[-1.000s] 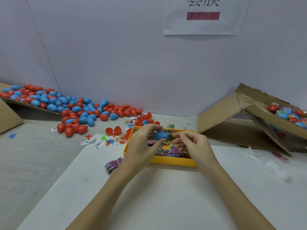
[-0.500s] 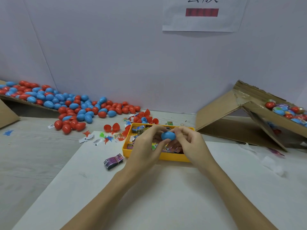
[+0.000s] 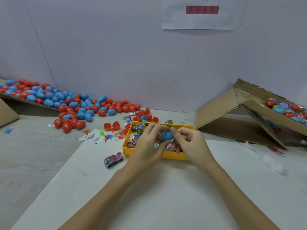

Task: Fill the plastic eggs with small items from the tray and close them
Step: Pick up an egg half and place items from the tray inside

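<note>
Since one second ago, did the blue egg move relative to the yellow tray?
Yes. The blue egg shifted right, toward the yellow tray centre.

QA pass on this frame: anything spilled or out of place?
Yes. Egg pile has spilled off the left cardboard ramp onto the table; small toys and a banded packet bundle lie outside the yellow tray.

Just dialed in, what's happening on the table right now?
A person is working a blue plastic egg with both hands above the yellow tray of small packets. The left hand grips the egg from the left, and the right hand pinches at its right end. Whether it is fully shut cannot be told. A heap of red and blue eggs lies at far left, and a cardboard box holding more eggs sits at right.
</note>
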### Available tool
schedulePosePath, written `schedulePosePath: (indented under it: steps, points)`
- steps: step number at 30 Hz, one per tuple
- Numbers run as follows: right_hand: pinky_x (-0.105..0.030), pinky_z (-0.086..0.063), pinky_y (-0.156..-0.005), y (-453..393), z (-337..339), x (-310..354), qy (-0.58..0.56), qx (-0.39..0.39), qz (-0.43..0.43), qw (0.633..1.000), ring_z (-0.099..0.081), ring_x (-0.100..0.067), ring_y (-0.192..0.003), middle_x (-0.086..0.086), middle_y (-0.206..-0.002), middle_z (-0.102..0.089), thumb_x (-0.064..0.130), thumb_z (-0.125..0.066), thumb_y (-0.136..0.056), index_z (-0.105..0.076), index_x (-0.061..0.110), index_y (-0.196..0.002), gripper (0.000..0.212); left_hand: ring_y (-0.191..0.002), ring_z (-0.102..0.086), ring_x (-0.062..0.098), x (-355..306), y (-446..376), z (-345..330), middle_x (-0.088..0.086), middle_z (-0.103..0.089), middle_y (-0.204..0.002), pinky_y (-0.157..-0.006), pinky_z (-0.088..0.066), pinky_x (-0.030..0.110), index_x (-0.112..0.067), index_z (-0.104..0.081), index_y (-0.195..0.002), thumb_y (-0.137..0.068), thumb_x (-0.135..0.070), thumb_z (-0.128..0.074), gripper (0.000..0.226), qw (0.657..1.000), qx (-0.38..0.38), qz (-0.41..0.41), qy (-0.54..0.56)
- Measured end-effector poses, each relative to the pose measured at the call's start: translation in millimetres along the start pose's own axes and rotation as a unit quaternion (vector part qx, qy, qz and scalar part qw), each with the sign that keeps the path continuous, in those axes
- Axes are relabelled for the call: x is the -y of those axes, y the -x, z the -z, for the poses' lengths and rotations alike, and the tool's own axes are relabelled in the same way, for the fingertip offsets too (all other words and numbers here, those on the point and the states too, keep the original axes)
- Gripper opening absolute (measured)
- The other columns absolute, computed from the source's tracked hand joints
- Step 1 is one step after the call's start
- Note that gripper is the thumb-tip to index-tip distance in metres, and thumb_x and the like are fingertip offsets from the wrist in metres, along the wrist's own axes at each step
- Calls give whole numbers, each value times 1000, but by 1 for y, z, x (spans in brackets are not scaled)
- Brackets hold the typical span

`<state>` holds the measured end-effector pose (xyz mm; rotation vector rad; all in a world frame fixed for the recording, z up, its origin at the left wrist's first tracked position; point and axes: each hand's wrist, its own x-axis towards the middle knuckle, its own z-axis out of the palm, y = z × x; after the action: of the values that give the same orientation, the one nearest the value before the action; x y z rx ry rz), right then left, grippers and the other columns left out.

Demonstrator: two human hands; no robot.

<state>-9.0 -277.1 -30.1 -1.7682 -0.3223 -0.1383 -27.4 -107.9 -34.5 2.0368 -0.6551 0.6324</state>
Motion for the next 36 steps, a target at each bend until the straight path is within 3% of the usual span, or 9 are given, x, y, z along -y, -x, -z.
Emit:
schedulePosePath:
  steps: [6,10,12,15,19,21,26,33,36]
  points:
    - [-19,-53,-61,0,1,0,14,-11,16,1000,-68,-10,-68,-1,-84,-75,26,-63,-100,-72,13,-106,17,-94,-66,10,1,0,2,3,-66,-111,-83,-53,15,-5,-67,-126,-96,-10,-70,31,1000,-13,9,-12]
    - [-17,-52,-63,0,2,1,27,-19,20,999,-67,-4,-70,7,-78,-73,29,-61,-101,-74,14,-102,19,-97,-66,12,0,1,2,2,-68,-114,-86,-55,20,-7,-65,-127,-92,-10,-75,37,1000,14,5,-22]
    - [-22,-53,-68,-2,5,-1,41,-41,16,998,-68,-8,-77,4,-86,-74,20,-59,-104,-73,13,-107,16,-96,-65,12,2,1,3,1,-69,-113,-85,-55,22,-9,-65,-127,-95,-13,-72,34,999,3,17,-32]
    - [-25,-58,-80,-6,11,-7,156,-86,9,984,-69,-13,-97,-1,-103,-73,4,-63,-99,-72,13,-113,19,-96,-62,11,6,0,7,0,-69,-115,-84,-50,15,-11,-63,-132,-99,-19,-66,34,997,-23,54,-53]
    - [-27,-55,-87,-6,4,-8,293,-83,-10,952,-65,-16,-103,-3,-113,-69,21,-75,-93,-72,15,-121,28,-106,-58,14,10,-1,9,0,-67,-121,-93,-49,25,-12,-60,-135,-100,-22,-64,36,992,-34,86,-89]
    - [-25,-52,-83,-8,1,-6,324,-70,-41,943,-63,-15,-101,-3,-115,-70,31,-80,-89,-72,15,-122,38,-109,-57,14,11,-1,9,0,-66,-123,-97,-50,31,-13,-60,-136,-100,-21,-64,37,990,-33,93,-96]
    - [-11,-36,-56,-18,4,-4,326,-25,-89,941,-56,-7,-74,0,-90,-70,24,-84,-86,-77,13,-110,28,-109,-57,16,10,1,7,1,-65,-123,-98,-51,36,-12,-59,-135,-99,-21,-65,38,990,-23,99,-101]
    - [-10,-45,-61,-10,10,-8,218,-68,-58,972,-61,-5,-73,5,-84,-72,23,-85,-84,-76,18,-94,15,-106,-57,13,9,0,7,0,-66,-120,-96,-50,31,-12,-63,-131,-97,-20,-69,36,990,-20,100,-100]
    - [-22,-56,-75,-8,13,-7,162,-67,-45,983,-68,-11,-83,5,-87,-74,21,-84,-84,-76,19,-93,12,-108,-56,11,7,-1,8,0,-65,-121,-97,-49,27,-10,-63,-131,-96,-21,-70,37,989,-31,105,-100]
